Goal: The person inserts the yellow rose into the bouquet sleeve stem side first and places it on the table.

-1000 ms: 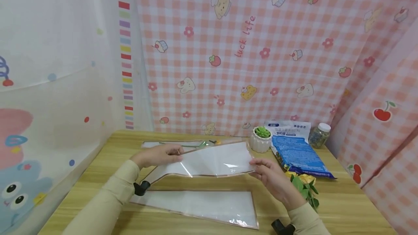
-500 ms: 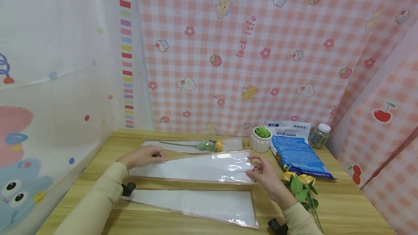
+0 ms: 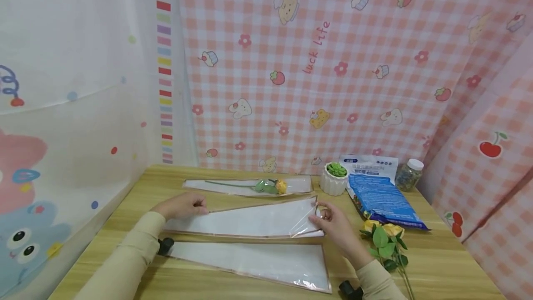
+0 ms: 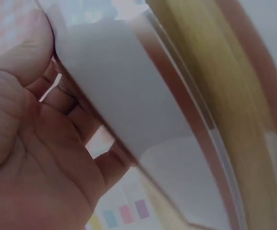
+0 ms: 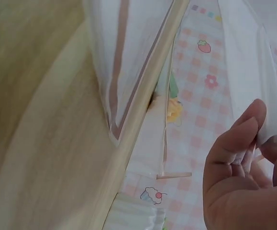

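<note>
Sleeve (image 3: 254, 220) comes down to the frame's lower centre, seemingly almost laid out above a second sleeve (image 3: 258, 260), left hand (image 3: 184, 205) pinching its upper-left edge, right hand (image 3: 336, 223) pinching its creased right end.

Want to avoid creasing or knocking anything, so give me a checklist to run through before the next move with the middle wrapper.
1. Left hand holding the middle wrapper: ok, it grips the far edge toward the narrow end.
2. Right hand holding it: ok, the fingers pinch film at the wide end.
3. Middle wrapper lying flat: not ok, the film is drawn up at the wide end.
4. Wrapper's mouth open: cannot tell, no view shows it clearly.
5. Near wrapper out of the way: ok, bare wood shows between the two.
6. Right arm clear of the roses: cannot tell, they look very close.
</note>
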Demonstrator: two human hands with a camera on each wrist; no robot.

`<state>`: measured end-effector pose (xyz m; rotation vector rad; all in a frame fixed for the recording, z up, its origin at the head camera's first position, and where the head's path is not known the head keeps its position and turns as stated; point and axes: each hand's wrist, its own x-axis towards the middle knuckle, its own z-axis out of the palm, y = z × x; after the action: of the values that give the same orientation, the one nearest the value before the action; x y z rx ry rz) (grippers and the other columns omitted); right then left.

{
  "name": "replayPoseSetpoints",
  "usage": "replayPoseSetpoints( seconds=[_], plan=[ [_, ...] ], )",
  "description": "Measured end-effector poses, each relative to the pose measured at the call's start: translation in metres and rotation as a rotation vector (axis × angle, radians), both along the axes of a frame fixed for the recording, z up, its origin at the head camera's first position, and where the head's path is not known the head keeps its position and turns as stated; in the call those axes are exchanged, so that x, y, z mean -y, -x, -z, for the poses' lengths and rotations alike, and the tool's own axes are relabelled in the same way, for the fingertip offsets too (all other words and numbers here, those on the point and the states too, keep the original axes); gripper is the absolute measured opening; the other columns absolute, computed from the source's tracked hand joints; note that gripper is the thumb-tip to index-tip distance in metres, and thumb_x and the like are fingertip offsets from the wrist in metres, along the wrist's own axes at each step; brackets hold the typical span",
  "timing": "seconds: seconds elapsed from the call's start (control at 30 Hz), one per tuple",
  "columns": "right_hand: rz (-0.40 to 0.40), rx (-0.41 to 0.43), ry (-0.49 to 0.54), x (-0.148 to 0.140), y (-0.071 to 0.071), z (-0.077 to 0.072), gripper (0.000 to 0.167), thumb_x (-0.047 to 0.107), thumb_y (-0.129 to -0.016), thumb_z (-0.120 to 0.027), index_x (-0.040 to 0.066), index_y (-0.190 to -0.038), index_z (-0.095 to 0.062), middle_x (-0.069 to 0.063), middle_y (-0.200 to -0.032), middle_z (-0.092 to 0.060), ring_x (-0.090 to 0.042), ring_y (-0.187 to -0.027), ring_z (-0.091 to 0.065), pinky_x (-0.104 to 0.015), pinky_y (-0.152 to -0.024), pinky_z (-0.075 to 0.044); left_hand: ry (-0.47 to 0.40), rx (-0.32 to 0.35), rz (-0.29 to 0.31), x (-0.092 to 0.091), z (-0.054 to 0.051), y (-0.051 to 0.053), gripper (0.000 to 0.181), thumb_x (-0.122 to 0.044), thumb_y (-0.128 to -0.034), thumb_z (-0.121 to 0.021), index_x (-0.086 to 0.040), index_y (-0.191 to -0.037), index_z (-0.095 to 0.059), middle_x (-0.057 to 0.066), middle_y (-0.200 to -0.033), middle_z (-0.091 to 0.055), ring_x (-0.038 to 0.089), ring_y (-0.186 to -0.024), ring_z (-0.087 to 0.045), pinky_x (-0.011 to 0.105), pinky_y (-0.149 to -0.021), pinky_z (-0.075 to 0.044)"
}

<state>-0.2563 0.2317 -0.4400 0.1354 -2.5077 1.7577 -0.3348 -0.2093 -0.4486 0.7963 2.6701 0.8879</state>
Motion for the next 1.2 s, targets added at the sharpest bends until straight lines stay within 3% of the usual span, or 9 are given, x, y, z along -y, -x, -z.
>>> replayPoseSetpoints(
  seconds=[0.1, 0.2, 0.33, 0.4, 0.53, 0.7, 0.8, 1.0, 1.2],
  plan=[
    [-0.020, 0.001, 0.006, -0.001, -0.001, 0.000, 0.018, 0.003, -0.094, -0.069, -0.008, -0.108, -0.068, -0.003, -0.082, -0.057, -0.010, -0.071, -0.051, -0.020, -0.060, -0.045, 0.053, -0.021, -0.009, -0.004, -0.004, -0.005, 0.020, -0.023, -0.0990, -0.067, -0.012, -0.084, -0.059, -0.003, -0.078, -0.053, 0.013, -0.071, -0.046, 0.030, -0.064, -0.041],
    [-0.047, 0.031, 0.033, -0.002, -0.002, 0.000, 0.011, 0.004, -0.095, -0.069, -0.007, -0.094, -0.067, -0.003, -0.088, -0.062, -0.009, -0.074, -0.056, -0.021, -0.065, -0.049, 0.108, -0.074, -0.021, -0.014, -0.013, -0.012, 0.019, -0.026, -0.0984, -0.068, -0.007, -0.100, -0.065, 0.004, -0.096, -0.062, 0.019, -0.086, -0.057, 0.038, -0.076, -0.051],
    [-0.078, 0.048, 0.022, 0.003, -0.006, -0.004, 0.013, 0.006, -0.094, -0.071, -0.006, -0.090, -0.066, -0.002, -0.086, -0.063, -0.010, -0.074, -0.055, -0.021, -0.064, -0.048, 0.130, -0.172, -0.020, -0.047, -0.028, -0.022, 0.050, -0.033, -0.0964, -0.070, 0.000, -0.132, -0.058, 0.019, -0.131, -0.058, 0.037, -0.120, -0.057, 0.053, -0.100, -0.049],
    [-0.103, 0.034, 0.000, 0.006, -0.009, -0.007, 0.015, 0.007, -0.094, -0.071, -0.006, -0.090, -0.066, -0.003, -0.087, -0.064, -0.010, -0.074, -0.054, -0.021, -0.064, -0.047, 0.114, -0.221, 0.032, -0.072, -0.033, -0.029, 0.072, -0.041, -0.0918, -0.073, 0.001, -0.144, -0.048, 0.024, -0.145, -0.049, 0.042, -0.132, -0.048, 0.056, -0.108, -0.043],
    [-0.190, -0.019, -0.010, 0.011, -0.011, -0.010, 0.015, 0.006, -0.094, -0.070, -0.008, -0.093, -0.065, -0.006, -0.092, -0.067, -0.010, -0.076, -0.056, -0.021, -0.067, -0.048, 0.049, -0.264, 0.165, -0.128, -0.033, -0.045, 0.112, -0.045, -0.0735, -0.085, -0.007, -0.159, -0.025, 0.020, -0.162, -0.028, 0.038, -0.149, -0.028, 0.055, -0.119, -0.027],
    [-0.306, -0.053, -0.008, 0.011, -0.010, -0.006, 0.018, 0.009, -0.096, -0.068, -0.009, -0.098, -0.065, -0.002, -0.087, -0.065, -0.009, -0.076, -0.056, -0.021, -0.068, -0.048, 0.048, -0.261, 0.250, -0.172, -0.020, -0.053, 0.135, -0.044, -0.0612, -0.094, -0.014, -0.163, -0.010, 0.014, -0.164, -0.027, 0.030, -0.148, -0.032, 0.057, -0.115, -0.033],
    [-0.337, -0.050, 0.011, 0.009, -0.009, -0.004, 0.025, 0.014, -0.101, -0.062, -0.010, -0.103, -0.065, -0.005, -0.095, -0.067, -0.009, -0.084, -0.060, -0.023, -0.074, -0.051, 0.104, -0.252, 0.232, -0.181, -0.014, -0.055, 0.135, -0.043, -0.0638, -0.095, -0.015, -0.163, -0.007, 0.012, -0.161, -0.036, 0.027, -0.142, -0.041, 0.061, -0.109, -0.038],
    [-0.357, 0.043, 0.103, 0.006, -0.008, -0.006, 0.041, 0.024, -0.109, -0.048, -0.013, -0.116, -0.062, -0.019, -0.126, -0.063, -0.016, -0.111, -0.060, -0.032, -0.092, -0.054, 0.153, -0.287, 0.194, -0.182, -0.013, -0.055, 0.124, -0.039, -0.0717, -0.092, -0.013, -0.162, -0.012, 0.013, -0.157, -0.040, 0.028, -0.142, -0.042, 0.060, -0.105, -0.042],
    [-0.331, 0.049, 0.022, 0.006, -0.008, -0.007, 0.026, 0.010, -0.096, -0.069, -0.006, -0.115, -0.064, -0.004, -0.097, -0.065, -0.013, -0.084, -0.058, -0.022, -0.070, -0.051, 0.114, -0.309, 0.196, -0.180, -0.017, -0.058, 0.111, -0.035, -0.0763, -0.089, -0.015, -0.160, -0.019, 0.009, -0.150, -0.047, 0.025, -0.130, -0.051, 0.055, -0.102, -0.047]
  ],
)
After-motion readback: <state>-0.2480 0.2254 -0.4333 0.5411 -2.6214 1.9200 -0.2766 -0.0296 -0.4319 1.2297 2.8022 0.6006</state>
